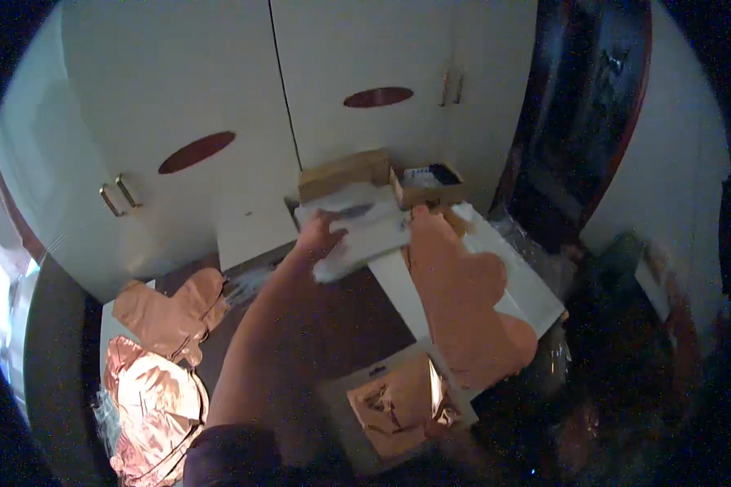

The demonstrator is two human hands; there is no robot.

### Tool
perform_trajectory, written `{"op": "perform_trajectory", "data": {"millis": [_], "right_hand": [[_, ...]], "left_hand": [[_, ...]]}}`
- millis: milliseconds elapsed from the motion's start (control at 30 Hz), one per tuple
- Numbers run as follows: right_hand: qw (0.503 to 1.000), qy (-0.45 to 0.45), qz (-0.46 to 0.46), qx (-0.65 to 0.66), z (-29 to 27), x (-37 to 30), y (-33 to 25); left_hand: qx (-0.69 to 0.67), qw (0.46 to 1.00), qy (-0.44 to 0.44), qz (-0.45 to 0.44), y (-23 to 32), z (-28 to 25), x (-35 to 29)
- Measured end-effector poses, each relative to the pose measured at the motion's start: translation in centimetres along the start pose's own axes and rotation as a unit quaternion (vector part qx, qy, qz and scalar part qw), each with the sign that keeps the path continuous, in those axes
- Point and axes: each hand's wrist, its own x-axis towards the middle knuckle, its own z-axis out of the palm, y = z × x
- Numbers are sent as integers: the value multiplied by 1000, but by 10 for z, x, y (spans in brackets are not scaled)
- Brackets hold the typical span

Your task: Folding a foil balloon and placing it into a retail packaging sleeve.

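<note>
My left hand [321,235] reaches over a crumpled white plastic sheet or bag [357,252] at the back of the table. Its thumb and forefinger look apart, though blurred, near a slim dark object [356,211] I cannot make out. To the right lies a flat, lobed copper-coloured foil balloon [467,300]. Near the lower edge, a clear packet with a folded copper foil balloon [398,406] is tilted toward me. A dim shape at the packet's lower right may be my right hand [461,446]; its fingers are lost in shadow.
Two more copper foil balloons lie at the left: a flat one [170,312] and a shiny crumpled one [154,406]. Behind stand a cardboard box [345,174] and a small open box [430,193] with things inside. White cabinet doors [179,89] rise behind the dark table [357,316].
</note>
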Motion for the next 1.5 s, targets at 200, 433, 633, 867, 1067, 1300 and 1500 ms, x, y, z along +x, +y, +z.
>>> {"op": "perform_trajectory", "data": {"millis": [200,433,633,867,1067,1300,1500], "right_hand": [[998,-23,-42,-31,-3,0,10],[979,171,-104,42,-16,-17,-34],[954,152,-233,111,-13,-37,-78],[993,33,-104,33,17,-52,-66],[996,-32,-82,-16,21,-45,-17],[998,-19,-21,-54,23,-58,-22],[991,-71,-93,-64,13,-51,-11]], "left_hand": [[156,986,-61,-26,6,34,17],[60,995,68,42,51,-6,29],[-73,987,32,140,139,-102,-62],[11,982,-142,122,153,-154,-244],[10,992,-123,11,163,-161,-315],[-23,992,-108,55,164,-153,-320],[-33,995,-93,32,155,-143,-325]]}}
